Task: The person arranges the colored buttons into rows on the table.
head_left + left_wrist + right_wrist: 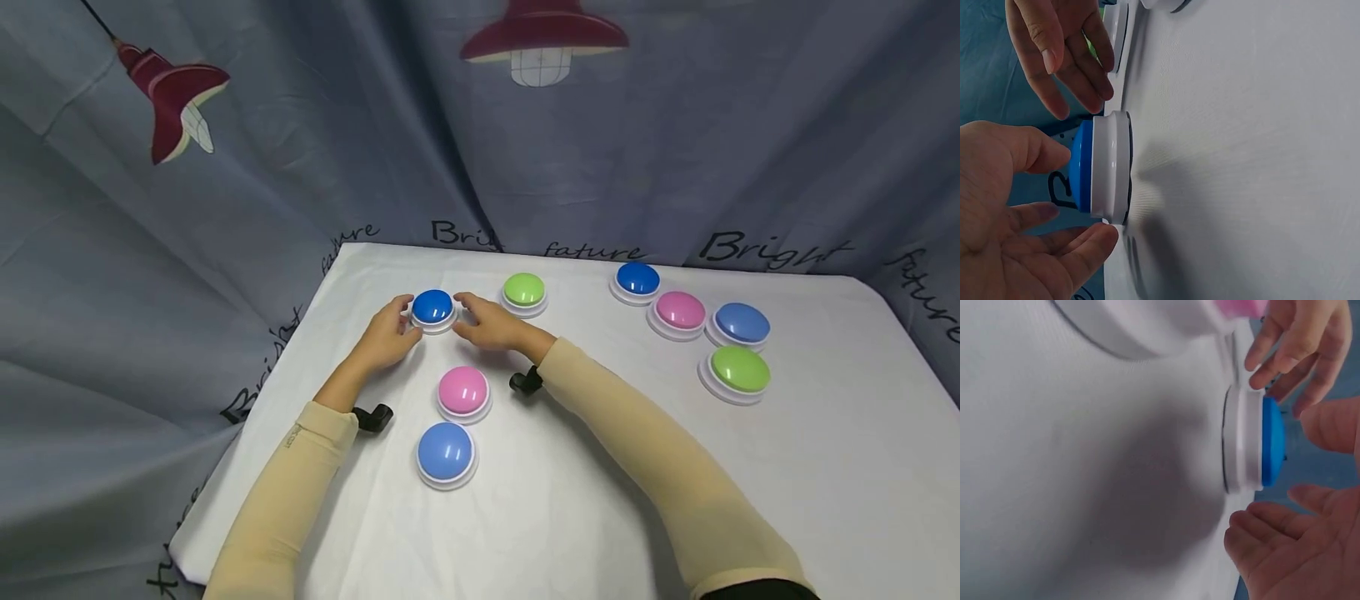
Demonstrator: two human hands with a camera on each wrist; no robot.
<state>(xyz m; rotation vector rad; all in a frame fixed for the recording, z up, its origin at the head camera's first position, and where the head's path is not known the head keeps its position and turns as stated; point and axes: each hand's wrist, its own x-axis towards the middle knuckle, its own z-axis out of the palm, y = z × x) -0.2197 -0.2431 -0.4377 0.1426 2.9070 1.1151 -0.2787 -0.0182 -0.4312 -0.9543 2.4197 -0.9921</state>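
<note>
A dark blue dome push button (432,307) on a round white base sits toward the far left of the white-covered table. My left hand (386,335) is at its left side, fingers loosely bent. In the left wrist view the thumb lies close by the blue dome (1081,165) and the fingertips are right at the base's rim. On the other side, my right hand (491,323) faces the same button with fingers spread loosely. The right wrist view shows a gap between that hand's fingers (1260,528) and the white base (1243,440).
Behind the right hand stands a green button (524,290). Nearer are a pink button (462,391) and a light blue one (446,452). Several more buttons, including a green one (740,369), cluster at the right. A grey curtain (337,125) hangs beyond the table (570,517).
</note>
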